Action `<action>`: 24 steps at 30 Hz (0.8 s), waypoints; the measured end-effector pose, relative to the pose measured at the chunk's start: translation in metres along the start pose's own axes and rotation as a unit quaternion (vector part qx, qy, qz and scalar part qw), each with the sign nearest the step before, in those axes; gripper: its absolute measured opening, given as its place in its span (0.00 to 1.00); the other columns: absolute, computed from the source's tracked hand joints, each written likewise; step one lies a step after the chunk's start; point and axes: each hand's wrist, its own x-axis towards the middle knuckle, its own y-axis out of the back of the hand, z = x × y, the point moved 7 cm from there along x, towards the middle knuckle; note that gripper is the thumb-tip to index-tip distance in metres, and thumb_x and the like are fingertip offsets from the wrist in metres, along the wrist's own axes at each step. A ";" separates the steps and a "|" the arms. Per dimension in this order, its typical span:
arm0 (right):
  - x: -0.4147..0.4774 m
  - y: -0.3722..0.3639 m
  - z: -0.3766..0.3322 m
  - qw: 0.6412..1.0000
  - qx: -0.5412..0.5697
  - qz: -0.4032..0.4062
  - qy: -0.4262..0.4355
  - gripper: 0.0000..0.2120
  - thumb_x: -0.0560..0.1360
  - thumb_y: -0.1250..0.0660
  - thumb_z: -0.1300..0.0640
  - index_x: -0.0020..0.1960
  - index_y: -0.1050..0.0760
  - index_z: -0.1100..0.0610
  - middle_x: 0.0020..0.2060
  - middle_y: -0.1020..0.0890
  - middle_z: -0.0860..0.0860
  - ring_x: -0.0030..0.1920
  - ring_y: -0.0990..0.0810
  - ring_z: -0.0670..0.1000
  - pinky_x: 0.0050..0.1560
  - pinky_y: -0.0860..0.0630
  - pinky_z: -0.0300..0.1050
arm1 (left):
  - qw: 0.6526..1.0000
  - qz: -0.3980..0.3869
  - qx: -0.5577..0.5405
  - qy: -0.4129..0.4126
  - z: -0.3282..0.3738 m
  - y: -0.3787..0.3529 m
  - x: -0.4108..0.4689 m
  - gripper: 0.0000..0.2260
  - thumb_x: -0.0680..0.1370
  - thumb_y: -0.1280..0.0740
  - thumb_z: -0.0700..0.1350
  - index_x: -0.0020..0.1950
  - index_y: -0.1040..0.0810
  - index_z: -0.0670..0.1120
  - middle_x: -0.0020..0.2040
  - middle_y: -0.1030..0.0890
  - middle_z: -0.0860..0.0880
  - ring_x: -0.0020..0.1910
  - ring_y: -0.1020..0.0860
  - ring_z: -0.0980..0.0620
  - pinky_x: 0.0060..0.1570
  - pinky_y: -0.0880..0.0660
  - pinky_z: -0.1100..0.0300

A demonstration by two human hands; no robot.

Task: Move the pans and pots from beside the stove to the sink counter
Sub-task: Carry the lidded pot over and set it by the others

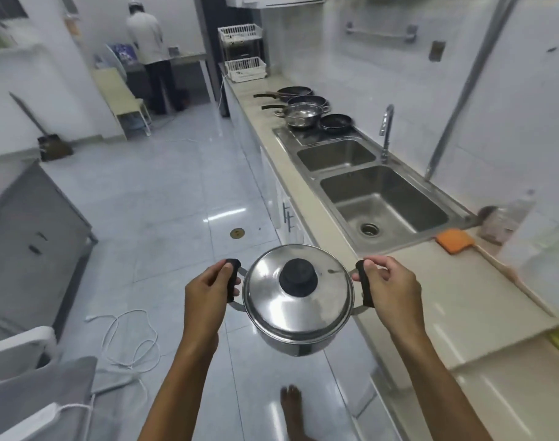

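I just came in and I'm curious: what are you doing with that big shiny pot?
A person is carrying the pot, lid on, over the floor beside the counter. The left hand and right hand each hold one black side handle. Past the sink, several pans and another pot already sit on the counter.

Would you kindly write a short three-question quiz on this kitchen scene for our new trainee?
1. True or false: the pot has its lid on.
2. How is the pot held? A) one hand, by the knob B) left hand and right hand, by the side handles C) resting on the counter
3. How many basins does the sink have?

Key: 1 true; 2 B; 3 two.
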 end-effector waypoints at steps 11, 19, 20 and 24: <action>0.222 -0.174 -0.058 1.000 0.000 0.031 -0.004 0.06 0.79 0.35 0.51 0.52 0.19 0.47 0.36 0.13 0.39 0.40 0.15 0.39 0.45 0.14 0.57 | 0.999 -0.021 0.034 0.007 0.032 -0.037 0.298 0.10 0.84 0.38 0.43 0.58 0.20 0.55 0.43 0.15 0.46 0.33 0.19 0.56 0.32 0.23 0.71; 0.365 -0.275 -0.085 0.998 0.028 0.059 -0.010 0.05 0.78 0.35 0.50 0.49 0.21 0.43 0.37 0.12 0.42 0.42 0.13 0.41 0.46 0.14 0.58 | 0.999 -0.046 0.028 0.008 0.048 -0.072 0.496 0.11 0.83 0.37 0.42 0.51 0.16 0.54 0.37 0.15 0.48 0.29 0.20 0.59 0.31 0.23 0.69; 0.384 -0.289 -0.084 0.997 0.030 0.064 -0.017 0.05 0.78 0.35 0.50 0.49 0.20 0.43 0.37 0.12 0.41 0.42 0.13 0.41 0.46 0.14 0.57 | 0.998 -0.052 0.028 0.014 0.046 -0.078 0.525 0.10 0.83 0.37 0.42 0.53 0.16 0.52 0.39 0.15 0.47 0.29 0.20 0.58 0.31 0.23 0.69; 0.455 -0.350 -0.077 0.995 0.034 0.074 -0.060 0.11 0.75 0.35 0.49 0.55 0.19 0.47 0.38 0.12 0.42 0.42 0.13 0.41 0.46 0.15 0.52 | 0.995 -0.088 0.037 0.018 0.039 -0.107 0.637 0.12 0.82 0.37 0.42 0.50 0.16 0.56 0.38 0.14 0.48 0.29 0.20 0.58 0.29 0.23 0.67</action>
